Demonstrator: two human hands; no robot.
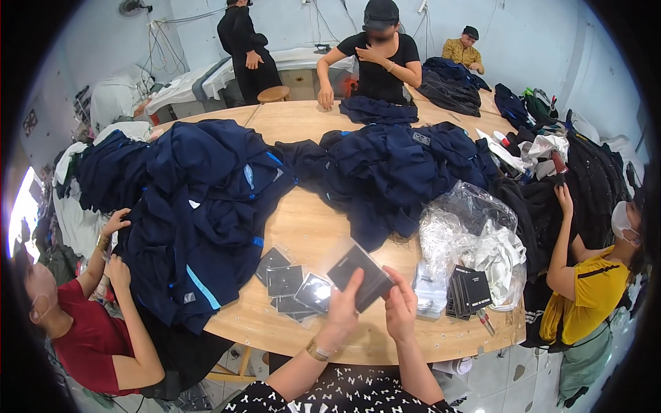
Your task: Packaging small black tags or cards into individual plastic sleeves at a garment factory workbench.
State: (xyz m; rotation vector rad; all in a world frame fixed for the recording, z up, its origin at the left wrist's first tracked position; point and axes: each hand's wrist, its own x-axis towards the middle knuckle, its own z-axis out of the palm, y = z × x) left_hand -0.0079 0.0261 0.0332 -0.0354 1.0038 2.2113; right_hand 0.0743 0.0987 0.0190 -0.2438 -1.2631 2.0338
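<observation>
Above the table's near edge, a black card in a clear plastic sleeve (361, 272) is tilted between my hands. My left hand (340, 308) grips it, thumb across its face. At its right corner my right hand (400, 304) has its fingers together, seemingly pinching the sleeve's edge. Several sleeved dark cards (284, 281) lie overlapping on the wood left of my hands, one catching glare. On the right sit a fanned stack of black cards (472, 290) and a pile of clear sleeves (432, 292).
Dark navy garments heap up at the left (200, 206) and centre (399, 172) of the wooden table (310, 213). Beside the card stack lie a pair of thread snips (487, 322) and clear plastic bags (468, 220). Co-workers handle garments on both sides; others are across the table.
</observation>
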